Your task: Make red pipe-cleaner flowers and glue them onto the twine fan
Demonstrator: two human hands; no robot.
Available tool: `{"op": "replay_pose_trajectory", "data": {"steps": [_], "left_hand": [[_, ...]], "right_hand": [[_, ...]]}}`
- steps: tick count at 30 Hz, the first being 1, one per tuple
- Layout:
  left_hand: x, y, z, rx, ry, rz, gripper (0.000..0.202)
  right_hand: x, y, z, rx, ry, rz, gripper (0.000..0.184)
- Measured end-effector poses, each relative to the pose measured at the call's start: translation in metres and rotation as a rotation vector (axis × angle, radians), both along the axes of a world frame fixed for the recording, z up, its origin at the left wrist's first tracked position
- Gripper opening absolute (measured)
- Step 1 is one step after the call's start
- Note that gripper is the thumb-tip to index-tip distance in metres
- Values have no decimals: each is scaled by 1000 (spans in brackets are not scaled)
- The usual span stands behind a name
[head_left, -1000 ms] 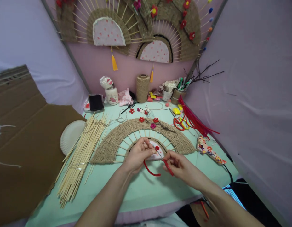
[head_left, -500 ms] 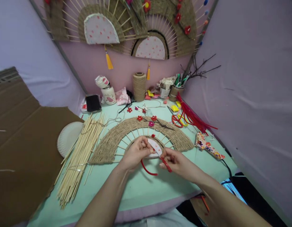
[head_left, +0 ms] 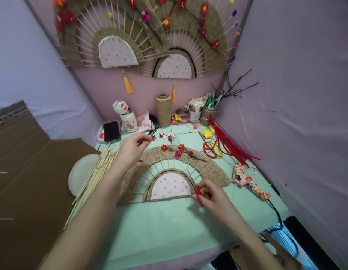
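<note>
The fan (head_left: 170,186) lies mid-table (head_left: 162,232), bearing flowers along its top. At its ten o'clock, the left hand (head_left: 132,150) has its fingertips bunched just beside a loose red flower (head_left: 153,138); I cannot tell whether they grip anything. At four o'clock, the right hand (head_left: 211,195) grasps red scissors (head_left: 199,197). A twine spool (head_left: 164,111) stands at twelve, wooden sticks (head_left: 102,168) at nine.

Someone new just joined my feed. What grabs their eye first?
Probably the large twine-woven fan on the green tablecloth, with its dotted white semicircle. Then the red-handled scissors in the right hand, at the fan's lower right. Behind, flowered fans hang on the pink wall.
</note>
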State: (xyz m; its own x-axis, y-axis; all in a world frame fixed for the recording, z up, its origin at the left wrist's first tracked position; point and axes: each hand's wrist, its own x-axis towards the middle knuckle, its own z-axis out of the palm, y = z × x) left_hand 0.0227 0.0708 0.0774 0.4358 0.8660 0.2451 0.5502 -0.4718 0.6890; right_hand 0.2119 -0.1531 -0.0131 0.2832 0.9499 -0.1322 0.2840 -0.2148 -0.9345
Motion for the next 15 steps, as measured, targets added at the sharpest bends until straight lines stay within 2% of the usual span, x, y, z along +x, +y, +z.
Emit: {"op": "replay_pose_trajectory", "data": {"steps": [2, 4, 5, 7, 9, 11, 13, 15], "left_hand": [[15, 31, -6, 70, 218, -15, 11], [38, 46, -18, 114, 368, -49, 19], [52, 47, -25, 158, 370, -82, 23], [85, 36, -39, 183, 316, -278, 26], [119, 21, -54, 105, 241, -582, 27], [146, 10, -66, -15, 232, -767, 31], [163, 8, -76, -66, 263, -843, 31], [170, 11, -80, -82, 273, -868, 28]], "right_hand": [[-2, -2, 1, 0, 4, 4, 26], [-2, -5, 1, -2, 18, 3, 23], [-1, -6, 0, -4, 26, 4, 22], [0, -11, -3, -20, 48, 25, 20], [3, -16, -6, -44, 58, 65, 18], [8, -22, -9, -61, 55, 90, 17], [14, -27, -11, -69, 48, 92, 16], [20, -31, -13, -79, 48, 80, 16]]}}
